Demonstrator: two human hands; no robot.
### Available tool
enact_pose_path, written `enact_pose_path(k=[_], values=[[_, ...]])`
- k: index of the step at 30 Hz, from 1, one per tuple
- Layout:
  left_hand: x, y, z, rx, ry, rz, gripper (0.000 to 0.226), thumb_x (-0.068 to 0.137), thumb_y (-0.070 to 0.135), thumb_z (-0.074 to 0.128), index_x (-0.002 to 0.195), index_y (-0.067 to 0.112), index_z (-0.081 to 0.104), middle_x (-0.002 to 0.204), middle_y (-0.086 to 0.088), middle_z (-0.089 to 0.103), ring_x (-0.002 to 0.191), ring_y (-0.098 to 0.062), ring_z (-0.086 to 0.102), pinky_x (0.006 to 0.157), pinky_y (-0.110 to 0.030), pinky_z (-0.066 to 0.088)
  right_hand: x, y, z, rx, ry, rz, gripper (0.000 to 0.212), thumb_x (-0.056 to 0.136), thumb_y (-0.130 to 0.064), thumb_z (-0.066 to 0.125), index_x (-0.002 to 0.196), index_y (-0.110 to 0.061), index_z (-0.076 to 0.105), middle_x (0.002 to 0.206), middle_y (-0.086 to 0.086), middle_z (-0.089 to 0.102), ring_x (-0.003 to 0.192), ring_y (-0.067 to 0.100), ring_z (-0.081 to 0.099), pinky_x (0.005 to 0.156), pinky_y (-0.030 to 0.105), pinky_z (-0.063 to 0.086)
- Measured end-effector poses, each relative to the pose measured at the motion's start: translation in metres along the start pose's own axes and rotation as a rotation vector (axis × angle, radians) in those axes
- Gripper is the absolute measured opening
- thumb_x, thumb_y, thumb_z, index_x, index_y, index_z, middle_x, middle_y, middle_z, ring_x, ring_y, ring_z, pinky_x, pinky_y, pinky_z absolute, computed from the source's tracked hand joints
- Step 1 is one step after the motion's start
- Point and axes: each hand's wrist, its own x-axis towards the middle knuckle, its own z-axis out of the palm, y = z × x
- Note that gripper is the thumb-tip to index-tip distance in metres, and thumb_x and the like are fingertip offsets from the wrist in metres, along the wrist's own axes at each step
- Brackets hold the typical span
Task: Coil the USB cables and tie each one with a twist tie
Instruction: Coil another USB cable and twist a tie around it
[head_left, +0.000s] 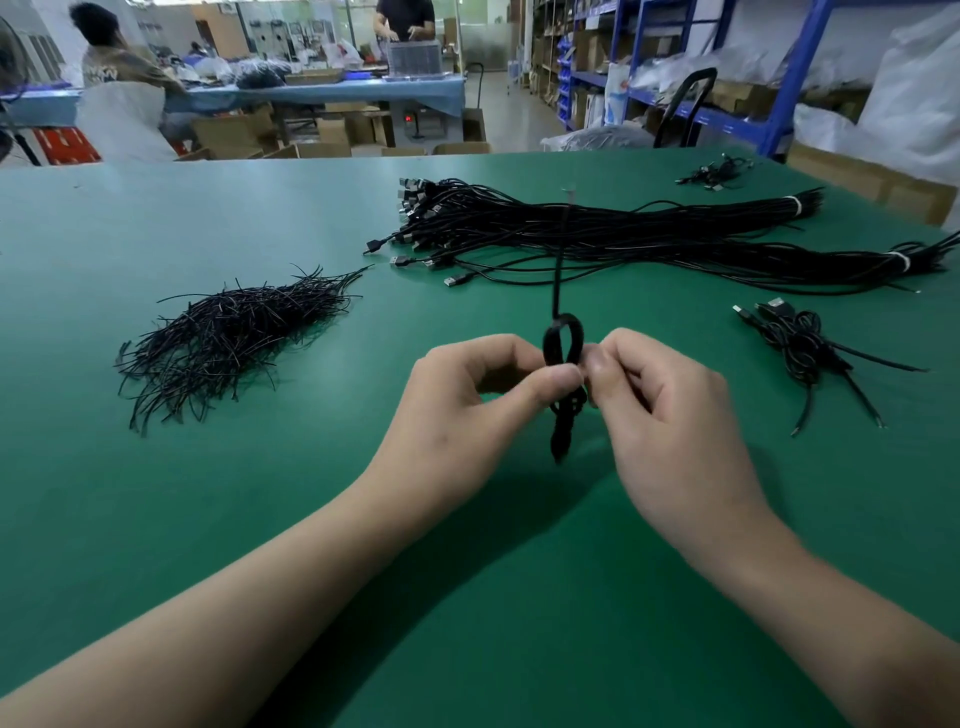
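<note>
Both hands pinch one coiled cable (562, 364) at its waist above the surface (311, 493), left hand (467, 400) clamping the loops, right hand (660, 410) likely twisting a tie; ties (223, 343) heaped left, uncoiled cables (597, 234) beyond, within reach.

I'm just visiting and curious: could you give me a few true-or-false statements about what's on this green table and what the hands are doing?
1. Both hands, left hand and right hand, pinch one coiled cable above the table. True.
2. The pile of twist ties lies to the person's right. False: it lies to the left.
3. The long cable bundles are bound with white bands. True.
4. The cable in hand rests flat on the table. False: it is held up, above its shadow.
5. A few finished cables lie on the right. True.
</note>
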Motion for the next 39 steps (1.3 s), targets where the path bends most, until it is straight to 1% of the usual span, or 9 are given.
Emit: enact_pose_path(k=[2, 6, 11, 16, 20, 23, 28, 33, 39], values=[[0.001, -0.001, 0.0, -0.164, -0.049, -0.101, 0.027, 0.089, 0.038, 0.07, 0.072, 0.017, 0.067, 0.067, -0.012, 0.063, 0.069, -0.012, 0.058, 0.073, -0.028, 0.048, 0.0, -0.003, -0.001, -0.064, 0.012, -0.075, 0.04, 0.104, -0.023, 0.054, 0.069, -0.007, 0.046, 0.053, -0.004, 0.032, 0.051, 0.014, 0.029, 0.048, 0.027, 0.023], [0.001, -0.001, 0.002, -0.406, -0.078, -0.201, 0.025, 0.085, 0.036, 0.068, 0.1, 0.016, 0.065, 0.068, -0.002, 0.067, 0.057, -0.012, 0.06, 0.073, -0.041, 0.058, 0.001, -0.005, -0.001, -0.102, 0.01, -0.124, 0.04, 0.104, -0.021, 0.055, 0.068, -0.008, 0.042, 0.054, -0.005, 0.03, 0.051, 0.011, 0.029, 0.048, 0.025, 0.023], [-0.002, -0.009, -0.002, -0.212, -0.06, 0.056, 0.033, 0.102, 0.003, 0.056, 0.124, 0.026, 0.055, 0.087, 0.003, 0.068, 0.068, -0.016, 0.07, 0.077, -0.027, 0.056, 0.006, 0.005, -0.001, 0.164, -0.097, 0.182, 0.045, 0.103, -0.033, 0.051, 0.068, -0.009, 0.036, 0.06, -0.001, 0.03, 0.058, 0.017, 0.027, 0.054, 0.044, 0.025], [-0.002, -0.009, -0.003, 0.246, -0.054, 0.246, 0.035, 0.087, 0.0, 0.074, 0.118, 0.018, 0.072, 0.098, 0.01, 0.07, 0.078, -0.009, 0.072, 0.08, -0.013, 0.05, 0.007, 0.009, -0.002, 0.428, -0.175, 0.448, 0.036, 0.105, -0.026, 0.05, 0.07, -0.016, 0.048, 0.053, -0.009, 0.029, 0.046, 0.007, 0.023, 0.042, 0.015, 0.022], [0.001, -0.007, -0.005, 0.34, 0.039, 0.233, 0.013, 0.084, 0.021, 0.08, 0.098, 0.021, 0.08, 0.085, 0.005, 0.067, 0.077, -0.013, 0.063, 0.065, -0.023, 0.048, 0.006, 0.007, 0.0, 0.306, -0.187, 0.333, 0.045, 0.104, -0.032, 0.051, 0.072, -0.004, 0.039, 0.065, 0.007, 0.032, 0.06, 0.021, 0.027, 0.057, 0.04, 0.024], [0.001, -0.007, -0.004, 0.277, 0.02, 0.167, 0.007, 0.086, 0.029, 0.078, 0.084, 0.023, 0.078, 0.086, 0.006, 0.066, 0.082, -0.018, 0.062, 0.066, -0.033, 0.048, 0.006, 0.005, -0.001, 0.089, -0.133, 0.167, 0.045, 0.105, -0.032, 0.05, 0.072, -0.003, 0.038, 0.059, -0.002, 0.029, 0.056, 0.014, 0.026, 0.053, 0.037, 0.024], [0.0, -0.01, -0.002, 0.073, -0.108, -0.017, 0.034, 0.092, 0.047, 0.063, 0.081, 0.016, 0.071, 0.079, -0.005, 0.072, 0.073, -0.032, 0.063, 0.07, -0.052, 0.05, 0.003, 0.0, -0.004, -0.109, -0.045, -0.034, 0.041, 0.102, -0.023, 0.051, 0.065, -0.017, 0.036, 0.05, -0.008, 0.034, 0.048, 0.011, 0.028, 0.046, 0.023, 0.021], [0.002, -0.01, 0.0, -0.201, -0.252, -0.143, 0.032, 0.098, 0.035, 0.057, 0.078, 0.013, 0.067, 0.074, -0.005, 0.072, 0.067, -0.014, 0.064, 0.064, -0.026, 0.05, 0.004, -0.003, -0.005, -0.183, -0.022, -0.102, 0.041, 0.103, -0.026, 0.05, 0.067, -0.011, 0.038, 0.05, -0.005, 0.03, 0.049, 0.02, 0.032, 0.049, 0.042, 0.03], [0.0, -0.011, 0.002, -0.347, -0.283, -0.196, 0.03, 0.098, 0.036, 0.06, 0.076, 0.016, 0.068, 0.073, -0.006, 0.069, 0.064, -0.014, 0.061, 0.065, -0.023, 0.051, 0.004, 0.0, -0.003, -0.122, -0.044, -0.059, 0.045, 0.105, -0.03, 0.049, 0.067, -0.011, 0.037, 0.053, -0.004, 0.031, 0.05, 0.013, 0.03, 0.05, 0.036, 0.028]])
